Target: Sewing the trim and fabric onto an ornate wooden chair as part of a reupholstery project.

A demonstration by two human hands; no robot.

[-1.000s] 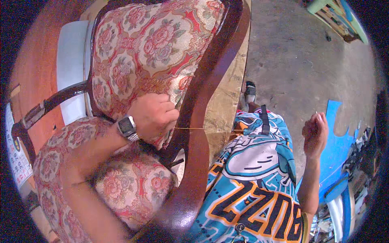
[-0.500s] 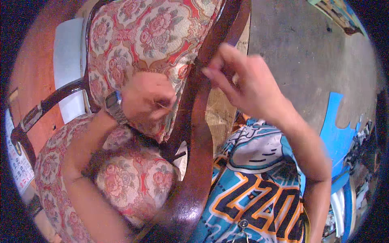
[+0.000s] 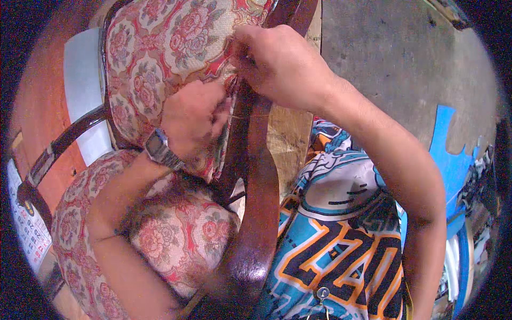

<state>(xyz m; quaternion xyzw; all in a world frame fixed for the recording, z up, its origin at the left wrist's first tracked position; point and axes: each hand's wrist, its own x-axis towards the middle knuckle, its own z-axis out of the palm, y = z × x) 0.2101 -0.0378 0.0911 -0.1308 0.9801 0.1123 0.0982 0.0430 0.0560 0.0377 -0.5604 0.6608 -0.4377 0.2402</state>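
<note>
A chair backrest (image 3: 154, 48) covered in red and cream floral fabric fills the upper left, bordered by a dark wooden frame (image 3: 258, 133). My left hand (image 3: 194, 112), with a wristwatch, rests against the fabric near its right edge, its fingers curled and slightly blurred. Higher up, my right hand (image 3: 282, 64) is bent over that same edge, fingers closed together; whatever they pinch is hidden. A thin thread-like strand (image 3: 253, 115) runs across the wooden frame beside the left fingers. Where its ends go cannot be made out.
Below lies the floral seat cushion (image 3: 176, 240), with a curved dark armrest (image 3: 69, 133) to the left. My patterned blue garment (image 3: 341, 250) is close at lower right. A blue plastic piece (image 3: 448, 154) and clutter stand farther right by the grey floor (image 3: 405, 64).
My right hand has moved up and left, from beyond the wooden frame onto the fabric edge. My left hand has shifted slightly up. The view has moved a little.
</note>
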